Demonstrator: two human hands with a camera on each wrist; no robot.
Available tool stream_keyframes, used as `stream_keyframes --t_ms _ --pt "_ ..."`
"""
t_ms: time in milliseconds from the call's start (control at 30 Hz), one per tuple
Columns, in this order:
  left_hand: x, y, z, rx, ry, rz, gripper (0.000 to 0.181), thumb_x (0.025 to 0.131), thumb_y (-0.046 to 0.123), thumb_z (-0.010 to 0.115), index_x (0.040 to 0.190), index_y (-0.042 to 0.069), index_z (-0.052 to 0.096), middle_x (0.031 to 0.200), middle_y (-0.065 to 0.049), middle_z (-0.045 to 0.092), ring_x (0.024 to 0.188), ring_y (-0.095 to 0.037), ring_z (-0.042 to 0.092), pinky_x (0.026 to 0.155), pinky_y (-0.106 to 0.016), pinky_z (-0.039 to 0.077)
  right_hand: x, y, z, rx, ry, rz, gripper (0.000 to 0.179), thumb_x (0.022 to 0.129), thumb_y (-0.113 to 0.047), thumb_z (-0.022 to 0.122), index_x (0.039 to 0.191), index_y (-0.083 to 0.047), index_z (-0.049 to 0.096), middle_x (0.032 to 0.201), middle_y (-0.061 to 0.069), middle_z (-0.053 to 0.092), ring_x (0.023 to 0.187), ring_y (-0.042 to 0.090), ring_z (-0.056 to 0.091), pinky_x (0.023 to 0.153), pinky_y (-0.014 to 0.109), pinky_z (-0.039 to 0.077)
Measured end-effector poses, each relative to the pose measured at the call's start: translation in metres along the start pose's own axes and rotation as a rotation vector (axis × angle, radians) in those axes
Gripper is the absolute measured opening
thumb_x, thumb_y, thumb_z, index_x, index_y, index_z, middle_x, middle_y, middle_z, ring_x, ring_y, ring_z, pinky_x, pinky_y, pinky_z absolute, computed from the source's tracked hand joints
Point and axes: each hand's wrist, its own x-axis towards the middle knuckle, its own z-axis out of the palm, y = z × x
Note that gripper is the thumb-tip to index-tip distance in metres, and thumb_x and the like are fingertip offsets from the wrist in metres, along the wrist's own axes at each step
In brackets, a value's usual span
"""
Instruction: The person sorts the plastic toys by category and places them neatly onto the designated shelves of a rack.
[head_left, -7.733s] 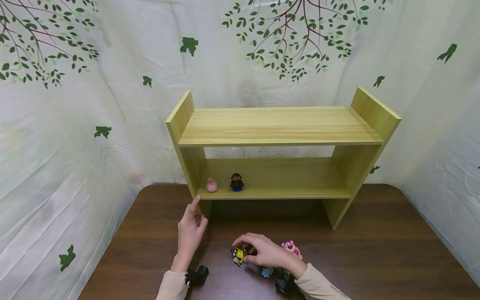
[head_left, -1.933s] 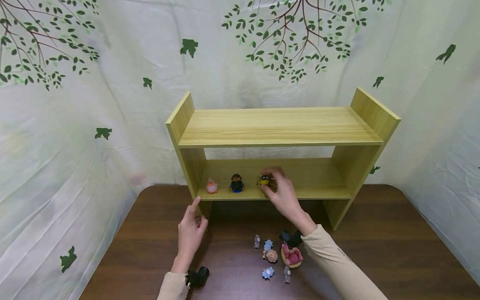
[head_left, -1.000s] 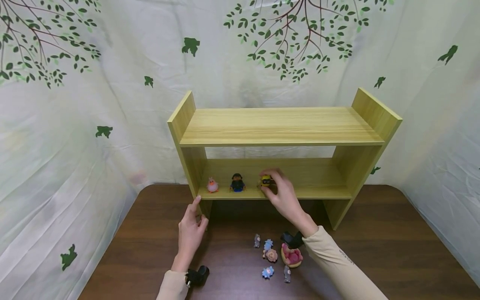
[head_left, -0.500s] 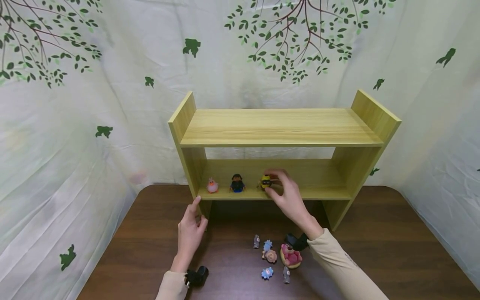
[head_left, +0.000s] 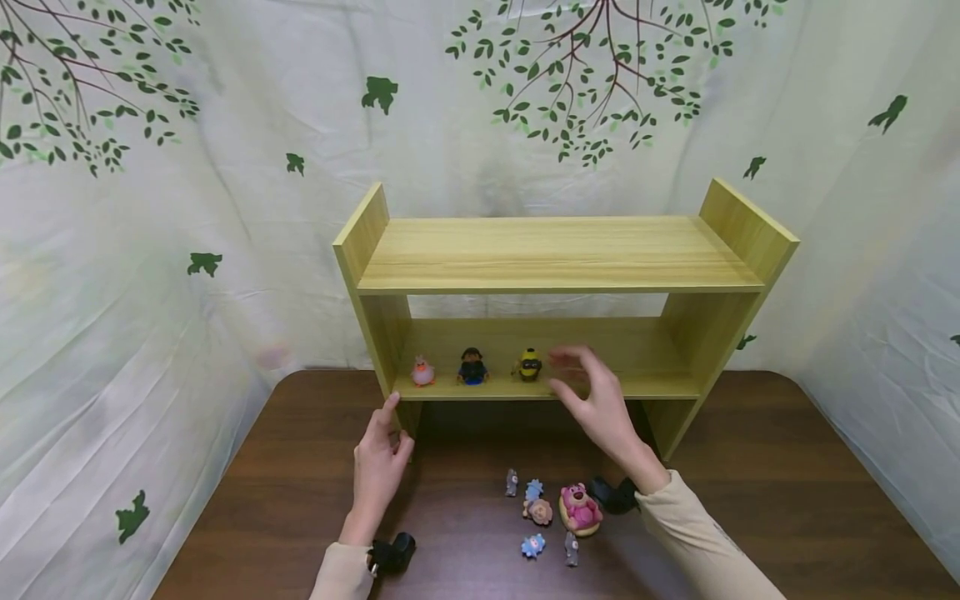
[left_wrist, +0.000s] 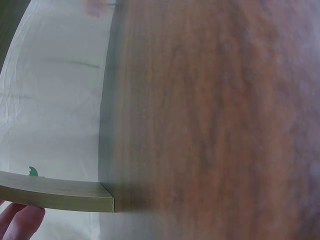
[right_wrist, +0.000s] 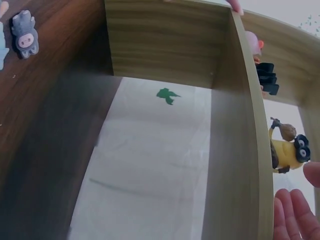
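Note:
My right hand is beside a yellow Minion figure, thumb and fingers spread, with a small gap between. The Minion stands upright on the lower board of a wooden shelf; the right wrist view shows the goggled Minion near my fingertips. Left of it stand a dark-haired figure in black and blue and a pink chick-like figure. My left hand touches the shelf's front left corner with an extended index finger; in the left wrist view, fingers show against the side panel.
On the brown table lie a pink bear figure in a round seat, a brownish figure, blue figures and grey figures. Black wrist cameras sit on both wrists. A leaf-printed white curtain surrounds the table.
My right hand carried the Minion from the table to the lower board, turned it there, then let go and drew back rightwards. The left hand has stayed at the shelf corner.

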Motion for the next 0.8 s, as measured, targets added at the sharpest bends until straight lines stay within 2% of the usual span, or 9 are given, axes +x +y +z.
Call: stream_keyframes --t_ms 100,333,567,800 --pt "0.0 0.0 0.0 0.001 -0.009 -0.01 0.08 0.075 -0.014 0.063 0.142 0.022 0.039 0.082 -0.005 0.044 0.056 -0.008 0.035 0.046 -0.024 0.038 -0.004 0.001 -0.003 0.016 0.013 0.013 0.033 0.081 0.016 0.063 0.114 0.013 0.055 0.109 0.028 0.059 0.099 0.042 0.059 0.083 0.051 0.048" --pt "-0.001 0.0 0.0 -0.001 0.003 -0.001 0.08 0.074 -0.015 0.062 0.142 0.022 0.04 0.081 -0.006 0.045 0.056 -0.006 0.035 0.046 -0.024 0.036 -0.015 0.003 -0.008 0.046 0.033 0.016 0.03 0.082 0.017 0.062 0.111 0.013 0.055 0.103 0.028 0.06 0.092 0.041 0.059 0.079 0.024 0.049" --pt "-0.002 0.0 0.0 0.006 0.002 0.001 0.081 0.074 -0.015 0.062 0.142 0.023 0.04 0.082 -0.006 0.045 0.057 -0.006 0.035 0.047 -0.025 0.036 -0.027 0.005 -0.011 0.089 0.036 0.002 0.028 0.082 0.019 0.06 0.108 0.014 0.055 0.099 0.028 0.06 0.088 0.042 0.059 0.079 0.022 0.049" --pt "-0.001 0.001 0.0 0.013 0.004 0.007 0.08 0.074 -0.015 0.061 0.142 0.022 0.039 0.082 -0.007 0.045 0.056 -0.007 0.036 0.047 -0.026 0.038 -0.041 0.011 -0.014 0.092 -0.021 -0.027 0.028 0.082 0.021 0.058 0.108 0.013 0.055 0.101 0.024 0.06 0.088 0.036 0.06 0.078 0.024 0.049"
